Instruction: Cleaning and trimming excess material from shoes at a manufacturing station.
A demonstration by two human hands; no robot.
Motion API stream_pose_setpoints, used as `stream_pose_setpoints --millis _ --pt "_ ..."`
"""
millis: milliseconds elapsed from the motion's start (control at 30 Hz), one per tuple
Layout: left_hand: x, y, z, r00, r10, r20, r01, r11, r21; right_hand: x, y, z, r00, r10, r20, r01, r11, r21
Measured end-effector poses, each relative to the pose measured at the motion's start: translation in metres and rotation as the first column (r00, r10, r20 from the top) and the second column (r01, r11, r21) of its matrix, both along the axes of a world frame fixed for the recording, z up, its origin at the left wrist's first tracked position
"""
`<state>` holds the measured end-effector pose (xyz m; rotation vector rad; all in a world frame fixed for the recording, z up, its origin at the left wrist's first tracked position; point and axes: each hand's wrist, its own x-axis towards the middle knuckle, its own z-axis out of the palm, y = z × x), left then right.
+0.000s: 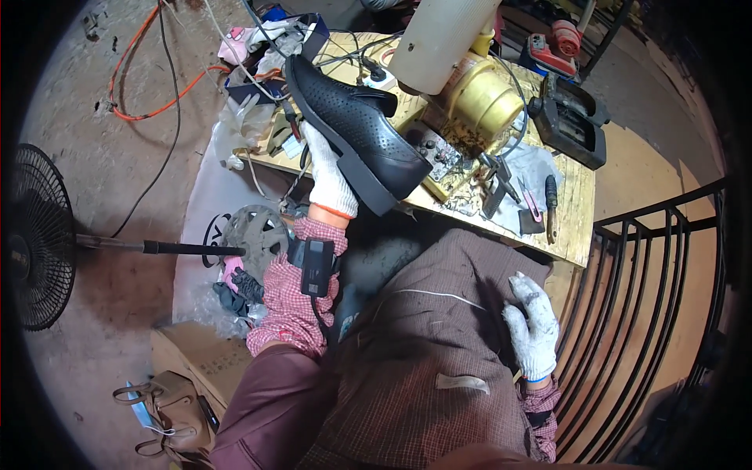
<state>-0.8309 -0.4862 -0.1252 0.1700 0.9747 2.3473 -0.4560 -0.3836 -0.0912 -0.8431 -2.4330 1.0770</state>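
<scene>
Hands first: the left hand (329, 176), in a white glove, is raised at the upper middle of the frame and closed around the underside of a black shoe (356, 129), fingers wrapped at the sole near the heel, while the right hand (533, 329), also gloved, lies spread and flat on the apron (427, 345) over the lap at the lower right, holding nothing. Largest in view is that brown checked apron filling the lower middle; above it runs the wooden tabletop (576, 196), crowded with a brass-coloured machine (482, 98), a pale cylinder (439, 35), pliers (495, 184) and a small tool with a pink handle (531, 202). A black fan (35, 235) stands on the floor at the far left, an orange cable (149, 78) loops at the upper left, and a tan bag (168, 415) sits lower left. The shoe is held tilted above the tabletop's near edge, toe toward the right. It looks like perforated leather on a thick stiff sole: fairly light, upper soft, best gripped by the sole or heel.
</scene>
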Motion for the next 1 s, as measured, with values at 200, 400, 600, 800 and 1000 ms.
stream_pose_setpoints --millis 200,400,600,800,1000 --pt "0.060 -0.034 -0.040 0.868 -0.492 0.068 0.477 0.863 0.164 0.000 -0.004 -0.004 1.000 0.004 -0.025 -0.005 1.000 -0.015" --pt "0.086 -0.009 -0.043 0.800 -0.599 0.027 0.600 0.800 -0.028 0.007 -0.003 -0.009 1.000 -0.006 -0.021 0.004 0.996 -0.093" --pt "0.054 0.028 -0.032 0.790 -0.609 0.076 0.535 0.744 0.401 0.019 -0.001 -0.017 0.997 -0.072 0.005 0.072 0.994 -0.085" --pt "0.020 0.043 -0.033 0.882 -0.461 0.098 0.432 0.874 0.222 0.021 0.007 -0.022 0.998 -0.061 0.035 0.063 0.997 -0.037" --pt "0.002 0.059 -0.040 0.677 -0.734 -0.047 0.579 0.493 0.649 0.013 0.012 -0.019 0.997 -0.062 0.042 0.065 0.994 -0.086"
